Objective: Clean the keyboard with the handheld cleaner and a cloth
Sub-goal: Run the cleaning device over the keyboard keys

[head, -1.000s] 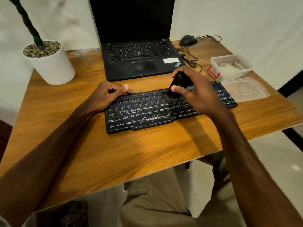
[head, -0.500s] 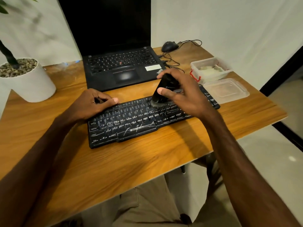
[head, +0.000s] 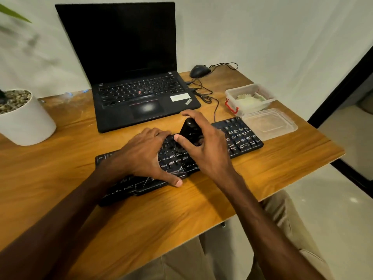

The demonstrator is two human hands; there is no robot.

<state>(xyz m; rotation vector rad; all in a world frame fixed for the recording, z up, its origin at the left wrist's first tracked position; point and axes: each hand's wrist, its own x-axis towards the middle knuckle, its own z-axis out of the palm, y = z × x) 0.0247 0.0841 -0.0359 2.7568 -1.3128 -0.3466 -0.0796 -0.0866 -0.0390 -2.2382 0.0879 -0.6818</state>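
Here, on a wooden bench [head: 50, 162], a white pot [head: 26, 122] of pebbles stands far left. The left grip [head: 145, 156] spans the black keyboard [head: 240, 136], thumb on its near edge, fingers curled over the far edge. Just right, the right grip [head: 207, 152] wraps a black handheld cleaner [head: 190, 130], tilted, lower end on the middle keys. Far right, a clear tub [head: 229, 93] holds pale crumpled cloth [head: 249, 99]; a clear lid [head: 269, 123] lies just beside.

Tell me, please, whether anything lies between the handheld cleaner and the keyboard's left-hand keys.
Yes. The left hand holds the keyboard right beside the handheld cleaner, covering keys on that side.
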